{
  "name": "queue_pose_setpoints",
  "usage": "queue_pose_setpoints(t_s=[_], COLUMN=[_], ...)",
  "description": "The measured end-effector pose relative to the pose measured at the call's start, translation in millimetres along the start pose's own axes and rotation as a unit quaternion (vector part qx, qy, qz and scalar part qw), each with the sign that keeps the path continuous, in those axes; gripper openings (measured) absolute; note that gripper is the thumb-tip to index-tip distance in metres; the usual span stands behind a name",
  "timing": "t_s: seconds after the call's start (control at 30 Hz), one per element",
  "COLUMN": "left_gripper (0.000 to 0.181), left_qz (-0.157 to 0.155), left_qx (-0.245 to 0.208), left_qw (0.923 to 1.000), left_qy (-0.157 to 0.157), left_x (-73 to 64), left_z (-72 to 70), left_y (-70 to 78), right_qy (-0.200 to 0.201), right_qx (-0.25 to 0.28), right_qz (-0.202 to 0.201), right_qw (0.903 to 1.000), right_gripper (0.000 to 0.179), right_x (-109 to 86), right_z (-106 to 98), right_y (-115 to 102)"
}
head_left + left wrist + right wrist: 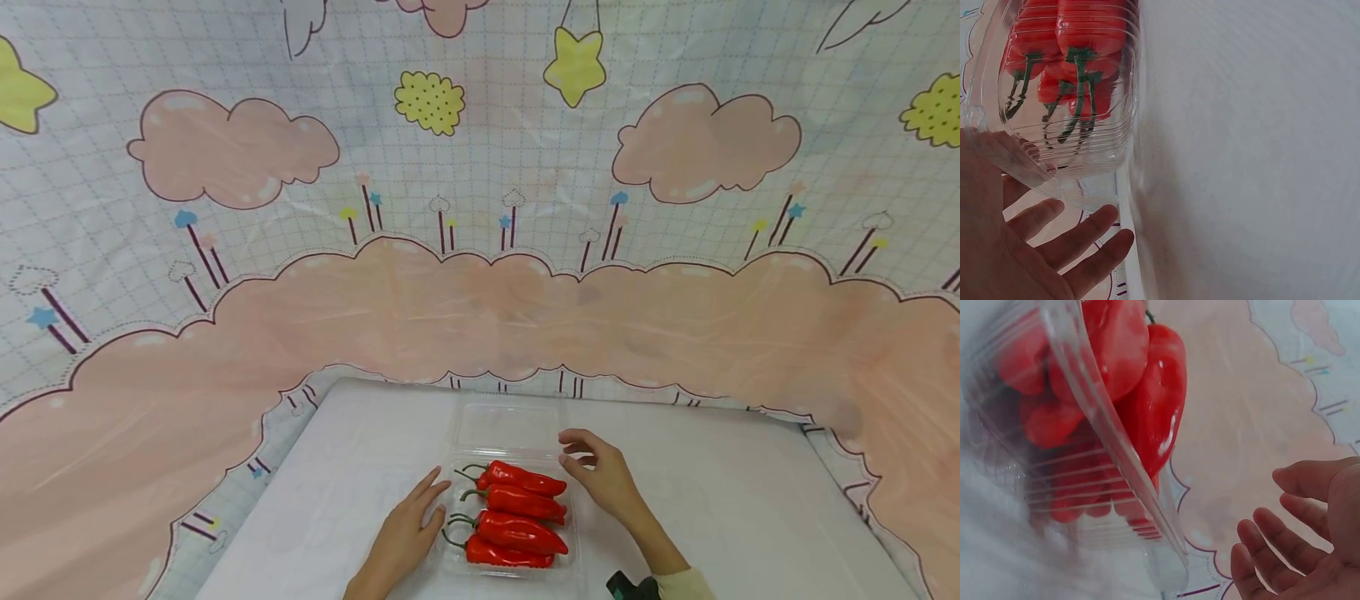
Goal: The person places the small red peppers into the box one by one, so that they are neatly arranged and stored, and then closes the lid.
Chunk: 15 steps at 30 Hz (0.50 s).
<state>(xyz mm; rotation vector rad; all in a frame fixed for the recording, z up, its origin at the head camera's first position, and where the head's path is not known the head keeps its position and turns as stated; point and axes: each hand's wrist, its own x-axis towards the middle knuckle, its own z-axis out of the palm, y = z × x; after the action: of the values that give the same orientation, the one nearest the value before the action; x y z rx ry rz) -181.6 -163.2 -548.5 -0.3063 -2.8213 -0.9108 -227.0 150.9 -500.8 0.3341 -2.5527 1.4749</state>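
Observation:
Several glossy red peppers (523, 531) lie in a clear plastic clamshell box (573, 542), their green stems (1079, 59) pointing left. The box's transparent lid (508, 427) is folded back on the far side. My left hand (401, 533) is at the box's left edge, fingers spread and relaxed; whether it touches the rim I cannot tell. Beyond the right far corner, my right hand (603, 479) hovers with loosely bent fingers and nothing in them. The right wrist view shows a gap between its fingers (1279, 547) and the box.
A white-covered table (720, 492) bears the box near its front edge. Behind and beside it hangs a patterned cloth (480, 317) with clouds and stars. A dark device (632, 586) is at my right wrist, next to a pale sleeve (684, 586).

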Motion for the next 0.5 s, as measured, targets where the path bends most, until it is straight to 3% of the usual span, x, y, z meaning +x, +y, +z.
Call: queue_pose_setpoints(t_s=[0.5], left_gripper=[0.037], left_qz=[0.011], left_qx=[0.002], left_qw=[0.9998], left_qy=[0.014], left_x=[-0.8], left_z=[-1.4], left_y=[1.4], right_qy=[0.053], right_qx=[0.033], right_qz=[0.081], right_qw=[0.9947], right_gripper=[0.036], right_x=[19.7], right_z=[1.3], right_y=[28.3])
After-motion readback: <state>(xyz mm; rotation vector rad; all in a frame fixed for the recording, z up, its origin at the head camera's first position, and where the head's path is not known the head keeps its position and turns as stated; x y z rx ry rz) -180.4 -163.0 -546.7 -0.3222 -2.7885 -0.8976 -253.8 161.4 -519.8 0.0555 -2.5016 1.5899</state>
